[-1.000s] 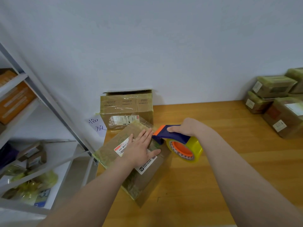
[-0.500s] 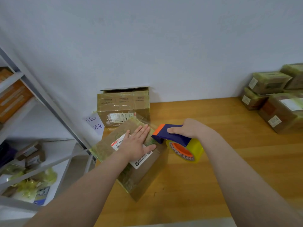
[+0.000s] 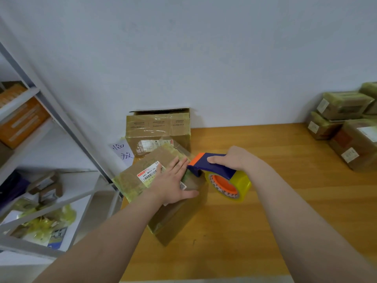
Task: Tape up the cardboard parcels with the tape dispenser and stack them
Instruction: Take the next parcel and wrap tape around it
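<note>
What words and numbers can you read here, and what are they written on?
"临放": handwritten on the paper note by the shelf.
"642 M003 00 1": on the white label of the parcel under the left hand; rest hidden or blurred.
Print and label on the back box: too blurred.
Labels on the stacked parcels: too small.
On the tape dispenser in the right hand: none.

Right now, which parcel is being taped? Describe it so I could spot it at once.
At the left end of the wooden table, beside the metal shelving, a parcel lies skewed in front of a taller box. Unlike the others, it has the left hand flat on its label and the blue-and-orange tape dispenser at its edge.
</note>
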